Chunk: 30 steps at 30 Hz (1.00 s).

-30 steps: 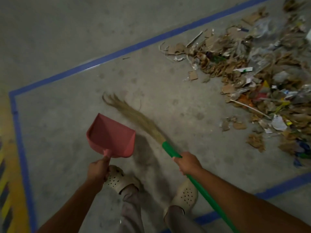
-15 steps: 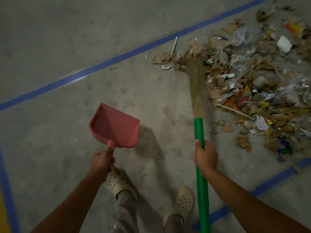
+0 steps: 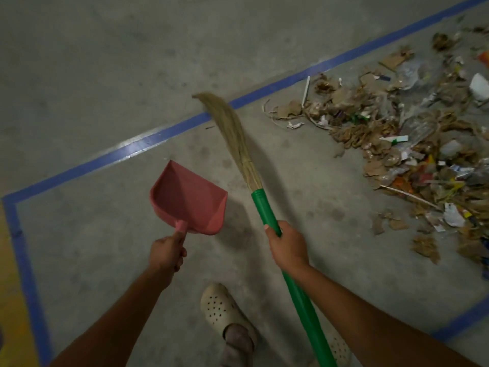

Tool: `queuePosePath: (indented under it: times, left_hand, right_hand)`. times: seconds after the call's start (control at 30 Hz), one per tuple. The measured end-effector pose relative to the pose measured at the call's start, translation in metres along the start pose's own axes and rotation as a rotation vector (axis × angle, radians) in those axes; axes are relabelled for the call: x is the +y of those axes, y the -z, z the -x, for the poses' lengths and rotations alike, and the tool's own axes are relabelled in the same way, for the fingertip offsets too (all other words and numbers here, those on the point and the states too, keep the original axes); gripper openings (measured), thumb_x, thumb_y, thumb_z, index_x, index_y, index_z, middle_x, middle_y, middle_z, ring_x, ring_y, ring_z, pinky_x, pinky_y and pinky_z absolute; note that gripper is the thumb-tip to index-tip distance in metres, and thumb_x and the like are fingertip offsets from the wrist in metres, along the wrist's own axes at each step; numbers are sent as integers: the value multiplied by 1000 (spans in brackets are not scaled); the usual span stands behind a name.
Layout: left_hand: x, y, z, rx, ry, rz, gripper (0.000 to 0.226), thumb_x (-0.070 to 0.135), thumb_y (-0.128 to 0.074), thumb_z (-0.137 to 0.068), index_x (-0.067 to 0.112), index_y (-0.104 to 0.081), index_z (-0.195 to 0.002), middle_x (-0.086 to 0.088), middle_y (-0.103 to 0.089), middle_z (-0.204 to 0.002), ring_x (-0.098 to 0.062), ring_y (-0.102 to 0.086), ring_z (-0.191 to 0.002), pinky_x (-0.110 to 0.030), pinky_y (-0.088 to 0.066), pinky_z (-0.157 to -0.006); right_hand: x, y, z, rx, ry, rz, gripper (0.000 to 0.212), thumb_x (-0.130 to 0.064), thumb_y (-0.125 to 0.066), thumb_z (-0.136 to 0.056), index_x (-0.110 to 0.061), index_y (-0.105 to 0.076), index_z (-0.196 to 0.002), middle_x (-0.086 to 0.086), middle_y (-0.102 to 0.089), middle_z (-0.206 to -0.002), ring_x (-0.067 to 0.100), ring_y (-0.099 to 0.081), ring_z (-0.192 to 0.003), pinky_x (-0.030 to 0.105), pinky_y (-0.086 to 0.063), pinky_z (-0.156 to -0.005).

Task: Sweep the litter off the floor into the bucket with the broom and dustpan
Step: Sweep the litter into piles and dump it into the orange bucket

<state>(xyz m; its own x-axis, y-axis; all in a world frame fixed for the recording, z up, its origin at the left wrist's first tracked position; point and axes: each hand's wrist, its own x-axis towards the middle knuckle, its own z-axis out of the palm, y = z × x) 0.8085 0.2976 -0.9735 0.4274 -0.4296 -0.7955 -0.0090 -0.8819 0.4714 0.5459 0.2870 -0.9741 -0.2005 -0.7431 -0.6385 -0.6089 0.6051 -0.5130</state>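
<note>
My left hand (image 3: pixel 166 254) grips the short handle of a red dustpan (image 3: pixel 189 197), which hangs empty above the concrete floor with its mouth facing away from me. My right hand (image 3: pixel 287 247) holds the green handle of a broom (image 3: pixel 267 213). Its straw bristles (image 3: pixel 227 123) reach up and to the left, their tip lying across a blue floor line, left of the litter. A wide heap of litter (image 3: pixel 412 144), made of torn cardboard, paper and plastic scraps, covers the floor at the right. No bucket is in view.
Blue tape lines (image 3: pixel 127 151) mark out a rectangle on the grey concrete floor. A yellow painted strip (image 3: pixel 10 287) runs along the left edge. My feet in pale perforated clogs (image 3: pixel 219 311) stand at the bottom centre.
The broom head swung left, out of the litter's edge and onto the blue line. The dustpan stays held in my left hand at much the same height.
</note>
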Motion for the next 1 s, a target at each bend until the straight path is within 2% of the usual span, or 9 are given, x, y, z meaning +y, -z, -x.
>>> queuePosePath:
  times: [0.1,0.2,0.3,0.4,0.5,0.6,0.7,0.87,1.0]
  left_hand:
    - [12,25,-28,10,2,9,50,44,-63,-96,1,-58,-72,-8,-51,-48,-14,-34,-32,-18,-23,-36]
    - [24,44,-47,14,-5,-6,49,44,-62,-97,1,-57,-73,-9,-52,-51,-15,-35,-33,-18,-22,-36]
    - [34,55,-59,9,-14,-13,50,44,-61,-97,0,-58,-74,-9,-51,-51,-14,-35,-32,-19,-23,-35]
    - [46,57,-60,-21,-17,-6,51,46,-64,-95,0,-58,-74,-10,-51,-52,-14,-34,-33,-18,-22,-35]
    - [59,56,-54,-45,-16,8,50,44,-64,-96,-1,-58,-74,-6,-47,-45,-13,-32,-30,-16,-21,-33]
    - [73,55,-47,-63,-29,5,51,42,-63,-96,-1,-57,-71,-4,-46,-40,-12,-31,-29,-16,-20,-33]
    - [85,49,-42,-72,-37,-3,48,38,-61,-98,-2,-56,-70,-3,-45,-38,-12,-31,-27,-14,-19,-33]
    - [109,31,-43,-72,-70,-68,46,36,-61,-98,-2,-57,-72,-5,-48,-41,-12,-32,-28,-16,-21,-32]
    - [132,1,-47,-70,-75,-109,44,31,-57,-99,-3,-58,-71,-6,-50,-42,-13,-33,-28,-16,-22,-34]
  right_hand:
    - [-33,-27,-34,-80,-69,70,32,-47,-55,-96,-17,-62,-89,8,-69,-81,29,-68,-69,35,-56,-59]
    - [-48,-43,-62,-88,-245,-10,39,-42,-59,-96,-4,-68,-97,17,-73,-83,29,-69,-59,40,-62,-60]
    - [-49,-49,-73,69,-425,-178,46,-44,-58,-97,1,-69,-98,17,-73,-76,27,-66,-52,41,-62,-57]
    - [-53,-42,-57,264,-492,-317,48,-44,-52,-99,0,-68,-94,14,-71,-68,28,-66,-51,41,-61,-58]
    - [-63,-30,-37,371,-486,-404,42,-42,-50,-101,-4,-65,-91,12,-69,-67,26,-63,-49,36,-56,-54]
    - [-65,-32,-25,430,-392,-445,48,-61,-48,-86,-16,-65,-84,11,-70,-72,32,-68,-61,49,-61,-62]
    - [-67,-31,-25,396,-325,-413,48,-70,-42,-75,-24,-59,-76,8,-70,-74,35,-69,-67,52,-60,-62]
    - [-91,-2,-43,231,-249,-370,29,-49,-53,-94,-24,-61,-82,7,-71,-77,30,-70,-66,49,-61,-64]
    - [-81,31,-88,41,-308,-283,33,-42,-54,-99,-10,-64,-97,11,-72,-80,24,-67,-56,43,-62,-61]
